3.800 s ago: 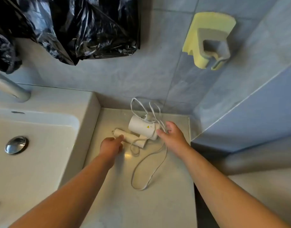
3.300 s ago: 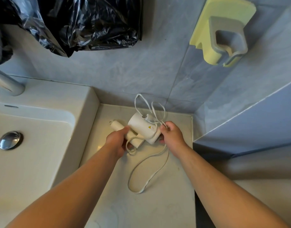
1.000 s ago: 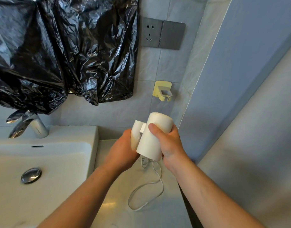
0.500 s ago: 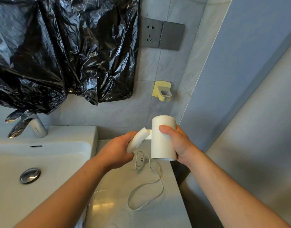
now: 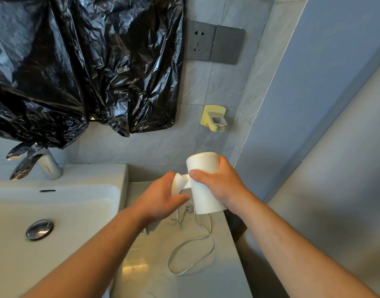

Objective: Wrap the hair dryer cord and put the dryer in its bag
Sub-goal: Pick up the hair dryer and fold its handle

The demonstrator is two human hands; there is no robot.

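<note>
Right hand grips the upright white plastic hair dryer, left hand its handle; thin white cord trails toward six o'clock.

Sink, tap, black plastic, wall socket

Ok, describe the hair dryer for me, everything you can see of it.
The hair dryer is white, smooth matte plastic by the look. It has a stubby round barrel, held nearly upright above the counter, and a handle branching off its left side. The right hand wraps round the barrel, thumb across its front. The left hand grips the handle. Its thin white cord hangs loose, unwrapped, and lies in a loop on the counter.
</note>
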